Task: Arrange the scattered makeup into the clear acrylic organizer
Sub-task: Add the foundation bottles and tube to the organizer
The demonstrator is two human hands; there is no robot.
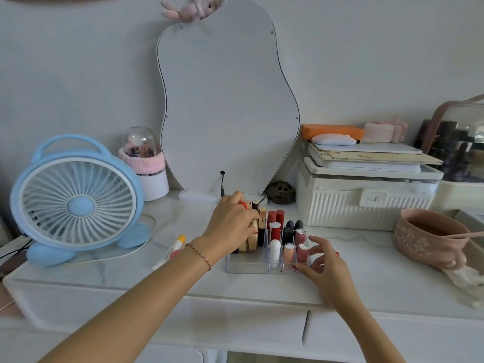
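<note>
The clear acrylic organizer [245,267] stands on the white dresser top in front of the mirror. Its cells hold several upright lipsticks and glosses: red tubes [275,218], black ones [290,229], pink glosses [301,251] and a white tube [275,251]. My left hand [231,218] reaches over the organizer's left side, with its fingers curled round gold and dark lipstick tubes [255,233] standing there. My right hand [324,265] touches the organizer's right front corner with its fingers spread. A yellow-capped white stick [172,248] lies on the dresser to the left of the organizer.
A blue desk fan [76,203] stands at the left with its cord trailing forward. The pear-shaped mirror [227,100] leans behind the organizer. A white storage box [366,200] with stacked items is at the right, and a pink bowl [429,237] sits in front of it.
</note>
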